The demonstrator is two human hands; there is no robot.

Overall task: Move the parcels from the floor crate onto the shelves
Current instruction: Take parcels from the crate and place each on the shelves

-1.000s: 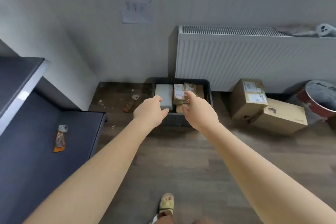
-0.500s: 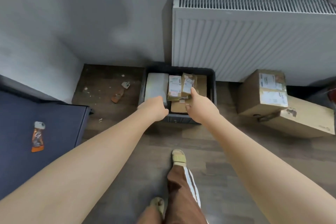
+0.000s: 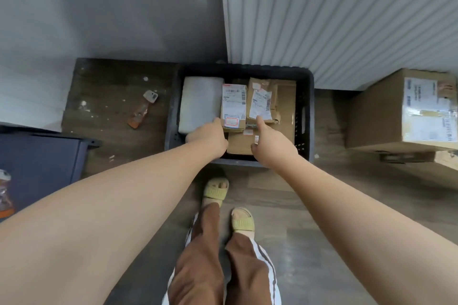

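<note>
A dark plastic crate point(image 3: 307, 86) sits on the floor against the radiator. Inside lie a white parcel point(image 3: 200, 101) on the left, a small labelled cardboard parcel point(image 3: 234, 104) in the middle, a crumpled labelled parcel point(image 3: 261, 100) beside it, and flat brown boxes point(image 3: 285, 129) underneath. My left hand point(image 3: 208, 137) reaches into the crate's near left part, its fingers touching the near end of the middle parcel. My right hand point(image 3: 271, 145) hovers over the near right part, fingers spread, one fingertip at the crumpled parcel's lower edge. Neither hand holds anything.
A white radiator point(image 3: 347, 20) rises behind the crate. Two large cardboard boxes point(image 3: 406, 111) stand at the right. A dark blue shelf point(image 3: 44, 158) sits at the left with an orange item on it. An orange tube point(image 3: 141, 111) and debris lie on the floor left of the crate.
The view has tilted down and come closer to the crate. Both hands have moved forward from the crate's near rim to over the parcels inside it.
</note>
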